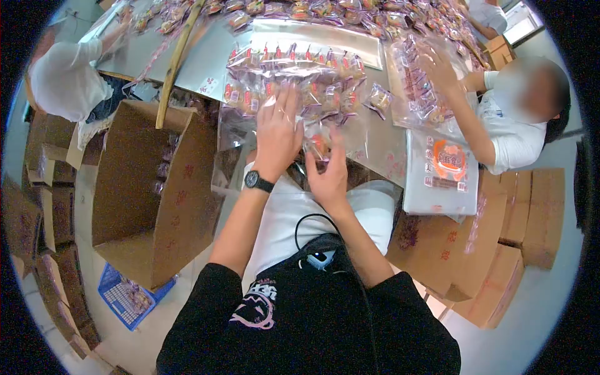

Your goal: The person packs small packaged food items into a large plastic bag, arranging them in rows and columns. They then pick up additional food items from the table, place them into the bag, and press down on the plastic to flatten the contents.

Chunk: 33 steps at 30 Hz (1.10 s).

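My left hand [279, 128], with a black watch on the wrist, lies open and palm down on a clear plastic bag [244, 134]. Inside that bag are rows of small wrapped packets [294, 59] with red marks. To its right, my right hand [328, 169] curls round a wrapped packet [319, 145] at the near edge of the bag, thumb and fingers on either side of it. A single packet [379, 99] lies on the metal table [381, 134] to the right of the bag.
A stack of printed plastic bags [440, 172] rests at the right table edge. Open cardboard boxes [134, 187] stand left and right. A wooden stick [178, 65] crosses the left side. A co-worker [515, 119] handles another filled bag at right; another person [69, 78] is at left.
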### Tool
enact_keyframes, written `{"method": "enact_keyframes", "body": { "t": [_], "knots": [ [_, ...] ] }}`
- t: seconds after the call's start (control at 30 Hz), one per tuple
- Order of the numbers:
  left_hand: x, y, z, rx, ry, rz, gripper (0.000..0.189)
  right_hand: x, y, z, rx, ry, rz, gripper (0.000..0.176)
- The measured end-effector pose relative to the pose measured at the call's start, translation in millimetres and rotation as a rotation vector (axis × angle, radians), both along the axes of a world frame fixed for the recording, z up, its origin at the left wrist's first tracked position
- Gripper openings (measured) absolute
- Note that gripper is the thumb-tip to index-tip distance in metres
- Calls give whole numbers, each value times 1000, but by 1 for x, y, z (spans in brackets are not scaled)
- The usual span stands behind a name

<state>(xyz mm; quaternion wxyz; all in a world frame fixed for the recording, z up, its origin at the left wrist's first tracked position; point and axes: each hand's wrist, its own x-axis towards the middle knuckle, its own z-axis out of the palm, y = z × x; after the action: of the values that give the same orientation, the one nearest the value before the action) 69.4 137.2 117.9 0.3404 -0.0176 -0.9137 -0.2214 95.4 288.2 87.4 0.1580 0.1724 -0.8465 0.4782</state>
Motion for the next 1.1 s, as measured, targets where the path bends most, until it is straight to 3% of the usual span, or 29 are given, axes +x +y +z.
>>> {"method": "enact_keyframes", "body": {
  "t": [0.03,0.1,0.2,0.27,0.3,0.4,0.43,0.53,0.57,0.7,0.77,0.87,0.97,1.07,1.1],
  "knots": [
    [-9,-2,-9,28,37,-19,68,3,5,2,122,-30,37,62],
    [-15,-4,-11,48,-6,-38,64,6,16,5,367,-85,96,61],
    [-30,-7,-9,-43,-79,-102,56,-3,19,2,168,-83,62,63],
    [-35,-7,-10,-150,-136,-156,51,-15,12,-16,-193,-170,-15,61],
    [-35,-6,-10,-240,-129,-119,52,-21,6,-23,-376,-207,-49,59],
    [-38,-1,-2,-359,-134,42,46,-22,-22,18,-564,-244,-71,55],
    [-43,-5,-8,-370,-239,75,40,-35,-23,6,-334,113,-111,52],
    [-45,-14,-12,-186,-143,39,35,-42,-24,4,-411,-212,35,50],
    [-43,-16,-13,-180,-141,38,35,-51,-27,-5,-382,-9,34,45],
    [-44,-21,-21,-123,-94,43,33,-60,-32,-17,-370,-111,-15,41],
    [-44,-22,-21,-105,-129,58,34,-65,-31,-22,-354,18,-26,41],
    [-44,-20,-26,-104,-49,65,32,-66,-31,-29,-473,-100,-66,38],
    [-40,-19,-24,-65,-7,83,29,-79,-32,-37,-623,47,-186,46],
    [-43,-20,-31,-15,-67,97,26,-79,-20,-31,187,189,-117,49],
    [-41,-19,-32,-32,-62,94,26,-78,-24,-19,132,108,-95,49]
  ]
}}
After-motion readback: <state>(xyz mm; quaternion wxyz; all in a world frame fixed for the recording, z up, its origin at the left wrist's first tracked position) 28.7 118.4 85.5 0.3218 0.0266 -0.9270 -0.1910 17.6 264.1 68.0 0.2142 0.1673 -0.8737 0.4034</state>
